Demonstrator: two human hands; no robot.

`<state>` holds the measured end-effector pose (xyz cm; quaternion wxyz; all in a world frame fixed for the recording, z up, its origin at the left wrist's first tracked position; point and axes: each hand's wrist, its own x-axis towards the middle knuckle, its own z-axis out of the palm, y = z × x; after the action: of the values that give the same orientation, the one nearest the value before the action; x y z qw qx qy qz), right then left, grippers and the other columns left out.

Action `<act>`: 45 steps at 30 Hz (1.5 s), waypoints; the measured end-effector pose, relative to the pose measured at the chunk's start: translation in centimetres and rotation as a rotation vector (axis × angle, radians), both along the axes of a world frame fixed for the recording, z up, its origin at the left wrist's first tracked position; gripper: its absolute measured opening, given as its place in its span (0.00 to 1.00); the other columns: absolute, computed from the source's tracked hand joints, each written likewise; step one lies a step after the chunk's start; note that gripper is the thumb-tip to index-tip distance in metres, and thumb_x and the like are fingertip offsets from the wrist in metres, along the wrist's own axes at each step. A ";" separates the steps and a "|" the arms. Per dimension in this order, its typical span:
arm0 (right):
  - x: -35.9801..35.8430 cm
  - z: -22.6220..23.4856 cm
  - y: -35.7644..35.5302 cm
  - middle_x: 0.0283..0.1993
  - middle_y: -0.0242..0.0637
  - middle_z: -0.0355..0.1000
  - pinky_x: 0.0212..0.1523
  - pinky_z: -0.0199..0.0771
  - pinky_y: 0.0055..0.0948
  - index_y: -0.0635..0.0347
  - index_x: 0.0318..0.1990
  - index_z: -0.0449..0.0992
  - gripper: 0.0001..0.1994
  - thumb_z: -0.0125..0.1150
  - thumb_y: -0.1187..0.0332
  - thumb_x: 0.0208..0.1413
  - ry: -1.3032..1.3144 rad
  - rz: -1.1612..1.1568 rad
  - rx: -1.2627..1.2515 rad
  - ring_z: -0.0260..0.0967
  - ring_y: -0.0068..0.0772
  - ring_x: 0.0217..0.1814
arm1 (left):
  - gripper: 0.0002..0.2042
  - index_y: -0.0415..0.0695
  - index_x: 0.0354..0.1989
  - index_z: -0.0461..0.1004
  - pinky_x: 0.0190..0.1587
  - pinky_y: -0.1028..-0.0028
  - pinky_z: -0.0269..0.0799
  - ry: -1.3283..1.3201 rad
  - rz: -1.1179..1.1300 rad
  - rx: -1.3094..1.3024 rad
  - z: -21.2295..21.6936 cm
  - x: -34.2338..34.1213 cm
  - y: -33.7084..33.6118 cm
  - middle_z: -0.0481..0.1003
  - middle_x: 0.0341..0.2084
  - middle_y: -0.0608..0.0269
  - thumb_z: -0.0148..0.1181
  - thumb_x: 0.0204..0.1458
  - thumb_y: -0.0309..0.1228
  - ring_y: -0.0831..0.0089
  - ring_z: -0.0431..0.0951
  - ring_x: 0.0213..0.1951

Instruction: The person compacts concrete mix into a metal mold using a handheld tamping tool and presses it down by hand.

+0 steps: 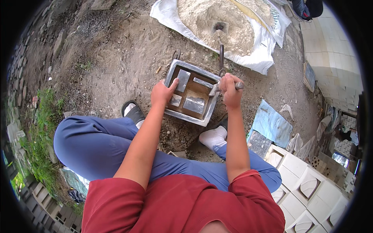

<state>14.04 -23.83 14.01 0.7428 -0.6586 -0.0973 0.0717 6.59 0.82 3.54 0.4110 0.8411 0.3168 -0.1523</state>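
Observation:
A square metal mould (187,118) rests on the dirt between my feet, with loop handles at its far corners. Several flat grey metal blocks (183,80) stand inside it, with tan powder (196,94) in the gaps. My left hand (162,93) grips the mould's left wall, thumb over the inner side; its other fingers are mostly hidden. In my right hand (230,91), at the right wall, is a small trowel (213,90). Its blade points left into the mould, and its rounded handle end sticks out to the right of my fist.
Beyond the mould, pale powder (202,17) is heaped on a white sack (252,62), with a dark-handled shovel (221,54) stuck in it. White moulded blocks (285,174) stand at lower right; a pale block stack (330,50) rises at far right. A blue sheet (272,122) lies right.

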 end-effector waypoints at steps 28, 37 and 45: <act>-0.4 2.0 0.2 0.15 0.22 0.50 0.18 0.46 0.28 0.51 0.20 0.58 0.24 0.50 0.66 0.74 0.136 -0.086 0.181 0.44 0.18 0.15 | 0.38 0.44 0.48 0.83 0.53 0.51 0.76 -0.027 0.004 0.032 0.2 -0.1 0.2 0.83 0.43 0.41 0.55 0.53 0.72 0.42 0.83 0.49; 0.2 1.2 0.5 0.15 0.23 0.51 0.18 0.46 0.28 0.52 0.19 0.58 0.24 0.51 0.65 0.73 0.154 -0.118 0.193 0.45 0.18 0.15 | 0.40 0.42 0.47 0.83 0.53 0.50 0.76 -0.033 0.026 0.049 -0.1 -0.2 0.3 0.83 0.43 0.40 0.55 0.53 0.73 0.42 0.82 0.49; 0.4 -0.1 0.2 0.15 0.23 0.49 0.18 0.45 0.28 0.52 0.19 0.57 0.23 0.50 0.68 0.73 0.107 -0.169 0.192 0.43 0.19 0.15 | 0.42 0.40 0.48 0.82 0.53 0.50 0.77 -0.008 0.006 0.006 0.4 -0.3 0.0 0.83 0.44 0.40 0.55 0.52 0.73 0.42 0.82 0.50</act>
<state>14.40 -23.67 13.89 0.8099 -0.5855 -0.0081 0.0345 6.32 0.81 3.98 0.4101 0.8421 0.3181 -0.1466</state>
